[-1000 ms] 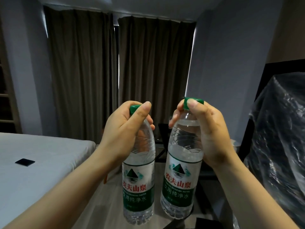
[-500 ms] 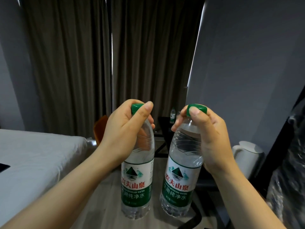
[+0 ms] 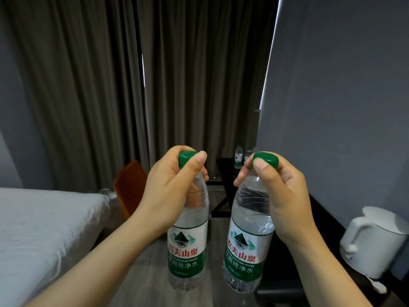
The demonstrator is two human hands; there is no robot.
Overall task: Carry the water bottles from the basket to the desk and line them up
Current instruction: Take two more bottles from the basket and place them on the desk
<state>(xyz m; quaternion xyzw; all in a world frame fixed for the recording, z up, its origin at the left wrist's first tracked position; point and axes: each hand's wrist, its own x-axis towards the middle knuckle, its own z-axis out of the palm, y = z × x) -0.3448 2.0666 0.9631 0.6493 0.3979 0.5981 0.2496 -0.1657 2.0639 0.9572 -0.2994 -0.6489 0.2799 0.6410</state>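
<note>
I carry two clear water bottles with green caps and green-and-white labels, both upright in the air in front of me. My left hand grips the neck of the left bottle, thumb against its cap. The right bottle hangs from my right hand, which grips its neck and cap. Far ahead, a dark desk by the curtain carries two more bottles standing side by side. The basket is out of view.
A white bed fills the left side. An orange chair stands by the curtain. A white kettle sits on a dark counter along the right wall. Grey wood floor runs between the bed and the counter.
The view has moved forward and tilted down: the desk with its two bottles and the kettle have come closer. Both hands keep the same hold on their bottles.
</note>
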